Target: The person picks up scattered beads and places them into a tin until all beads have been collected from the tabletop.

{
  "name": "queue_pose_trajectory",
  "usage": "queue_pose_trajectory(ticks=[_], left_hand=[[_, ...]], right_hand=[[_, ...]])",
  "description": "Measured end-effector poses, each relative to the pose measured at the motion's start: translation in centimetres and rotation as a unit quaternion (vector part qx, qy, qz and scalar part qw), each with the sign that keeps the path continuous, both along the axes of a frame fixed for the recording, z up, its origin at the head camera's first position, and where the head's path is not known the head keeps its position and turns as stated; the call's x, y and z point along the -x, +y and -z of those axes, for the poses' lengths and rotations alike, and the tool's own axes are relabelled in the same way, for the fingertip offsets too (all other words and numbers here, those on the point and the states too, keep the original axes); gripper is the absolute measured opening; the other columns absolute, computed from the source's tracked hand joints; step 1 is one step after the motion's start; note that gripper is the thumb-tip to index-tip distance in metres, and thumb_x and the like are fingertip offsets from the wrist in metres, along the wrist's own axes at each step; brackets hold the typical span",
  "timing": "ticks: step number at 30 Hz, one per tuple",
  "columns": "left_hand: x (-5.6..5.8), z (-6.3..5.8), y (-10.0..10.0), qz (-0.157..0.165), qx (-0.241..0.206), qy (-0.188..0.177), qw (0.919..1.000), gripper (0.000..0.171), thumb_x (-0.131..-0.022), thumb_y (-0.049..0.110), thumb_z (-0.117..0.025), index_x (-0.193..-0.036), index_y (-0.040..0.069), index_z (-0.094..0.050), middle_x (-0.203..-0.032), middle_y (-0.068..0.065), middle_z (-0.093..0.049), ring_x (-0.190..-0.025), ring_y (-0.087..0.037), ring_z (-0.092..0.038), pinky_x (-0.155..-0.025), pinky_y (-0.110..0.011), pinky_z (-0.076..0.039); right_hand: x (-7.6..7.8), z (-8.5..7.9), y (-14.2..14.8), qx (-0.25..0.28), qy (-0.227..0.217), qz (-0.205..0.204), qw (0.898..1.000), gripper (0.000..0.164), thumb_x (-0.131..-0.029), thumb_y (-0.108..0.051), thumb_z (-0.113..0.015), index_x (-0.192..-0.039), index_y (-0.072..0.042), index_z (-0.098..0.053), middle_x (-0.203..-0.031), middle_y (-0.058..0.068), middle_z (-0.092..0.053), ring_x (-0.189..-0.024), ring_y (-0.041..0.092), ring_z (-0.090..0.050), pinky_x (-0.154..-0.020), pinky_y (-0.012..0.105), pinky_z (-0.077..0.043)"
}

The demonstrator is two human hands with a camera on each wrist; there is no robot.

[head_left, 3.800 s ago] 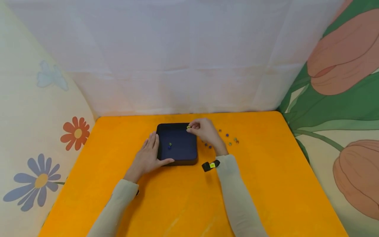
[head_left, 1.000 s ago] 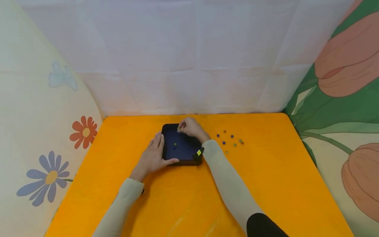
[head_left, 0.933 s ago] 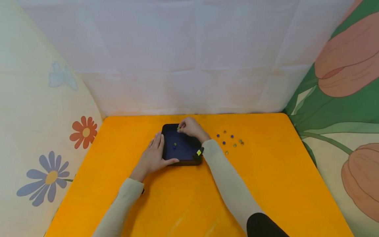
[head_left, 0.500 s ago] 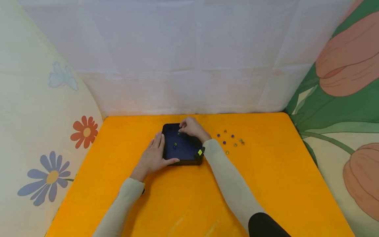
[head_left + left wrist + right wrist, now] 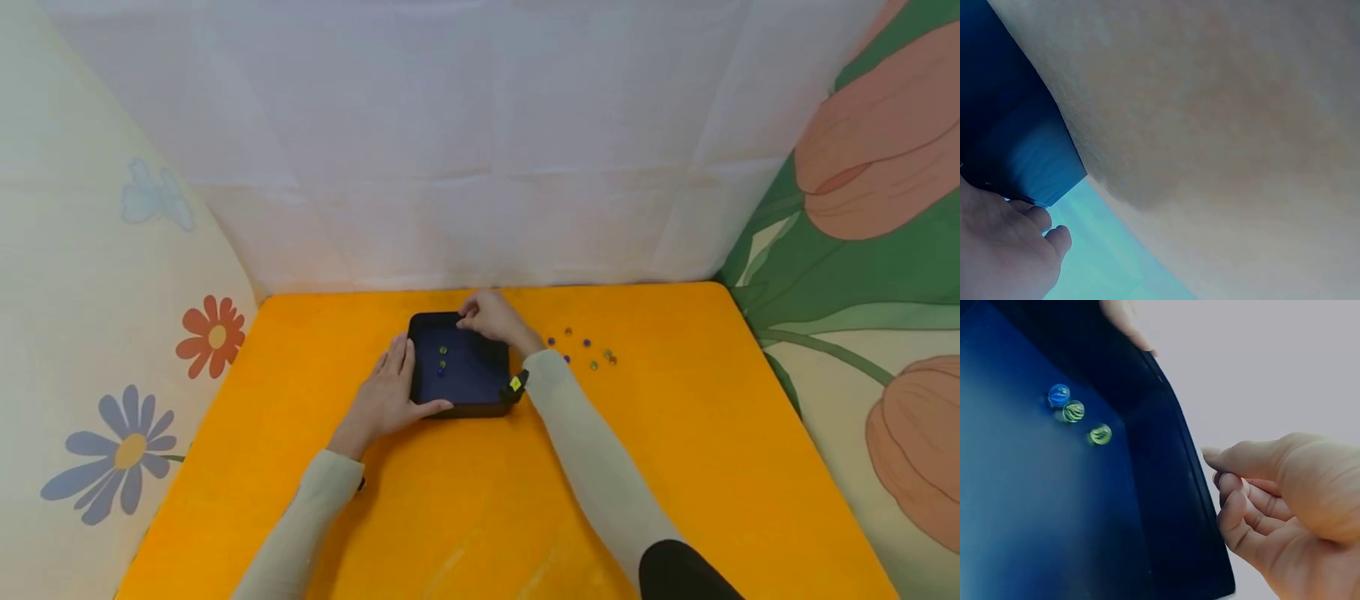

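Note:
A dark blue square tray (image 5: 480, 387) lies on the table. My left hand (image 5: 384, 398) rests against its left side, fingers straight, thumb along the front edge. Inside lie three glass marbles: a blue marble (image 5: 1059, 395), a yellow-green marble (image 5: 1074, 411) beside it, and another yellow-green marble (image 5: 1101, 434) a little apart. My right hand (image 5: 495, 318) is over the tray's back right part, fingers loosely bent. In the right wrist view nothing shows between its thumb and fingers. The left wrist view shows mostly skin and the tray's wall (image 5: 1019, 125).
Several loose marbles lie on the orange table (image 5: 420, 517) right of the tray, among them a blue marble (image 5: 587, 342) and an orange marble (image 5: 568, 332). My right sleeve (image 5: 592, 467) passes in front of them. A white cloth wall (image 5: 480, 167) stands behind the table.
My right hand brought a yellow-green marble over the tray and let it go. The marble rolled toward the other two, and the hand drew slightly back and right. My left hand stayed on the tray.

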State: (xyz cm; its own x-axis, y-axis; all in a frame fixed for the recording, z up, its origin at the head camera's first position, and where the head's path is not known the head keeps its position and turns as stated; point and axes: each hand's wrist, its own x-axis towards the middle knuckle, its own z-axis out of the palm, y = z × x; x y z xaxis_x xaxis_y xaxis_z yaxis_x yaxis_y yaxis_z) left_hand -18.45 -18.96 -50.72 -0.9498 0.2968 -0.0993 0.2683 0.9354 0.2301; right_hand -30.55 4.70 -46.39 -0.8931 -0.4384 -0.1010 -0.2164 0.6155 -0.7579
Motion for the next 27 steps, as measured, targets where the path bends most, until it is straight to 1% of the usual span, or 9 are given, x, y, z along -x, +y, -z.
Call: queue_pose_trajectory(ticks=[3, 6, 10, 15, 19, 23, 27], left_hand=[[0.0, 0.1, 0.0, -0.002, -0.003, -0.001, 1.0000, 0.139, -0.080, 0.093, -0.055, -0.167, -0.001, -0.002, -0.177, -0.020, 0.007, -0.166, -0.039, -0.006, -0.135, -0.055, -0.014], [0.0, 0.2, 0.0, -0.003, -0.003, -0.003, 1.0000, 0.139, -0.081, 0.093, -0.055, -0.167, -0.001, -0.001, -0.177, -0.020, 0.007, -0.166, -0.039, -0.006, -0.135, -0.055, -0.014], [0.1, 0.3, -0.1, -0.004, -0.001, -0.003, 1.0000, 0.139, -0.080, 0.094, -0.054, -0.167, 0.000, 0.000, -0.177, -0.020, 0.008, -0.166, -0.039, -0.005, -0.135, -0.055, -0.014], [0.3, 0.4, -0.2, 0.000, -0.001, 0.006, 1.0000, 0.139, -0.081, 0.093, -0.055, -0.167, -0.001, 0.000, -0.177, -0.020, 0.008, -0.166, -0.040, -0.005, -0.135, -0.055, -0.015], [0.2, 0.4, -0.1, 0.001, -0.004, 0.005, 1.0000, 0.139, -0.080, 0.092, -0.056, -0.167, -0.002, -0.003, -0.178, -0.021, 0.005, -0.166, -0.040, -0.006, -0.135, -0.056, -0.015], [0.2, 0.4, -0.1, -0.002, -0.002, 0.003, 1.0000, 0.140, -0.080, 0.094, -0.055, -0.168, -0.002, -0.002, -0.178, -0.021, 0.006, -0.166, -0.041, -0.006, -0.134, -0.056, -0.016], [0.1, 0.5, 0.0, -0.004, -0.002, 0.006, 1.0000, 0.140, -0.079, 0.093, -0.056, -0.168, 0.000, 0.000, -0.178, -0.021, 0.005, -0.166, -0.040, -0.005, -0.135, -0.055, -0.015]], right_hand=[[-0.2, -0.3, 0.4, 0.010, 0.006, 0.002, 1.000, 0.033, -0.101, -0.018, -0.072, -0.127, 0.001, -0.072, -0.117, 0.013, -0.073, -0.100, 0.026, -0.069, -0.091, 0.042, -0.060], [-0.5, -0.5, 1.0, 0.020, 0.010, 0.004, 1.000, 0.032, -0.101, -0.017, -0.072, -0.127, 0.001, -0.073, -0.115, 0.014, -0.073, -0.097, 0.026, -0.068, -0.088, 0.041, -0.060], [-0.7, -0.9, 1.8, 0.020, 0.015, 0.013, 1.000, 0.030, -0.102, -0.020, -0.071, -0.125, -0.001, -0.073, -0.113, 0.011, -0.072, -0.093, 0.024, -0.067, -0.084, 0.039, -0.059], [-1.2, -1.7, 3.0, 0.020, 0.034, 0.021, 0.999, 0.031, -0.102, -0.024, -0.072, -0.125, -0.004, -0.073, -0.114, 0.010, -0.073, -0.097, 0.024, -0.070, -0.086, 0.039, -0.061], [-2.1, -2.2, 4.4, 0.019, 0.048, 0.028, 0.998, 0.032, -0.101, -0.026, -0.073, -0.123, -0.003, -0.074, -0.113, 0.012, -0.074, -0.100, 0.026, -0.070, -0.088, 0.041, -0.061], [-3.0, -2.2, 6.1, 0.026, 0.042, 0.043, 0.998, 0.036, -0.100, -0.028, -0.073, -0.124, -0.002, -0.074, -0.114, 0.013, -0.074, -0.102, 0.027, -0.069, -0.090, 0.042, -0.060], [-3.7, -1.7, 7.9, 0.028, 0.037, 0.060, 0.997, 0.036, -0.101, -0.029, -0.073, -0.124, -0.003, -0.074, -0.112, 0.012, -0.073, -0.100, 0.026, -0.068, -0.088, 0.041, -0.059]])
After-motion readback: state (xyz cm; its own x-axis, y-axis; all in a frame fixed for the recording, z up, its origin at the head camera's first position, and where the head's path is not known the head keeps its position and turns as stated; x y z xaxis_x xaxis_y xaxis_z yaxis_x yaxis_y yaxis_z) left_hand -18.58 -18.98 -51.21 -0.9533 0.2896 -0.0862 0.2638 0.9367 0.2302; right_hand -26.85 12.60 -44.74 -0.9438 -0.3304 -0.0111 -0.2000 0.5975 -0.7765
